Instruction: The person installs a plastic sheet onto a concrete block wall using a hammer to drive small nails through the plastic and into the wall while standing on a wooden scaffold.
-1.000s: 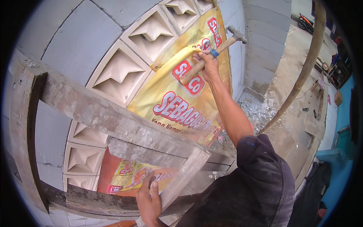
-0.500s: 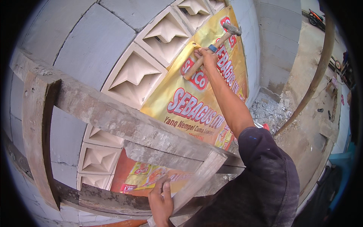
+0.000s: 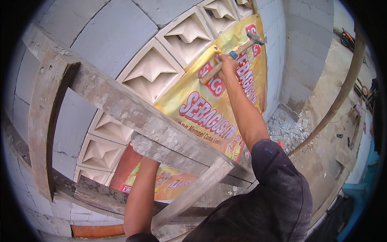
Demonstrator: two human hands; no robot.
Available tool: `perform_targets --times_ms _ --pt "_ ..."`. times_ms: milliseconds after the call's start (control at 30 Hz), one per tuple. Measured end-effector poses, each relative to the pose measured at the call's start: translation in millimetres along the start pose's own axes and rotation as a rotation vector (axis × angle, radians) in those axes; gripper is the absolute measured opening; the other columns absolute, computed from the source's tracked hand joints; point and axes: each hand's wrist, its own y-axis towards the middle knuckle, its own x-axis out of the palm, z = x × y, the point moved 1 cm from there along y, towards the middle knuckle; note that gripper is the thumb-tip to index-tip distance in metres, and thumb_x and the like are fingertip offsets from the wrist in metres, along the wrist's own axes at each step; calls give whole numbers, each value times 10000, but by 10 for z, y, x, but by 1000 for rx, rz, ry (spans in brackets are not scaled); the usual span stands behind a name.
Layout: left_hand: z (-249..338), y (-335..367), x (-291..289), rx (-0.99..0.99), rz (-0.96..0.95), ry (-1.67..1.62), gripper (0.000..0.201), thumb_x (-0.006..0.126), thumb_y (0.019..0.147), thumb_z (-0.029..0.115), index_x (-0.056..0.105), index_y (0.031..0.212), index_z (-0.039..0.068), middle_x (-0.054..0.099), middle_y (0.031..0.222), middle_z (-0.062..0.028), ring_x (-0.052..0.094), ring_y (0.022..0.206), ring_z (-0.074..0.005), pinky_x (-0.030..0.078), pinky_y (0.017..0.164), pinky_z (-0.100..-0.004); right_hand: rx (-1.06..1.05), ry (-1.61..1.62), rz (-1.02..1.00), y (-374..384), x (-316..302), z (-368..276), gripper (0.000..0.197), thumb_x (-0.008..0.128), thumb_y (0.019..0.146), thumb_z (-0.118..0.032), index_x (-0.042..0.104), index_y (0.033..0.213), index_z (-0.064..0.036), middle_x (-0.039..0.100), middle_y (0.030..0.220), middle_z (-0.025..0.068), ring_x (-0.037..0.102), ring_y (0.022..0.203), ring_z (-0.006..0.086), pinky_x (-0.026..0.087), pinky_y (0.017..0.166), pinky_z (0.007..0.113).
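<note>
My right hand (image 3: 228,64) is closed round the wooden handle of a hammer (image 3: 243,47); its metal head points up and away to the right. The fingertips are at the upper corner of a yellow printed banner (image 3: 169,105), beside its eyelet; whether they also pinch the cloth I cannot tell. The banner hangs against a wall of decorative vent blocks (image 3: 153,70). My left forearm (image 3: 142,193) reaches up behind a weathered wooden plank (image 3: 169,155), which hides most of that hand, so its fingers cannot be read. A lower banner part (image 3: 171,183) shows below the plank.
Rough timber beams (image 3: 121,107) cross in front of me, with an upright board (image 3: 46,109) at left and a slanting brace (image 3: 193,191) near my body. Grey block walls (image 3: 117,34) stand behind. A leaning pole (image 3: 338,101) and rubble (image 3: 288,125) lie to the right.
My left hand has moved up and away from beside the slanting brace, to behind the plank. The right hand keeps the hammer near the banner's corner. The whole view has shifted slightly.
</note>
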Motion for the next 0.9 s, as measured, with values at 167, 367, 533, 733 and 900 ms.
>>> perform_targets --times_ms 167,367,533,733,900 --pt "906 846 34 278 448 464 438 772 863 316 642 1219 96 709 974 -166 681 980 -299 531 794 -419 -23 -63 65 64 -37 -82 72 652 872 109 606 925 95 676 955 197 735 824 293 668 767 353" --pt "794 1552 99 389 746 601 295 770 844 293 668 1025 83 686 906 -98 672 867 -313 518 745 -458 -19 -119 14 77 -37 -77 50 649 898 74 616 935 76 693 964 194 734 822 282 661 792 345" --pt "634 1765 228 388 646 427 191 731 888 271 680 932 92 677 855 -83 669 791 -327 514 687 -449 -11 -178 -17 46 -37 -144 67 659 875 73 628 933 87 699 923 197 740 810 275 661 759 345" --pt "676 1681 200 433 706 290 145 692 926 240 673 937 97 672 873 -88 661 748 -336 508 633 -437 -45 -114 -93 3 -147 -283 113 683 900 10 616 973 65 703 956 182 743 855 293 660 803 373" --pt "656 1844 175 442 667 198 174 693 929 228 692 1035 91 718 937 -124 683 824 -358 521 686 -466 -36 -152 -129 22 -155 -408 163 695 882 19 592 989 84 681 967 207 744 840 317 666 751 392"
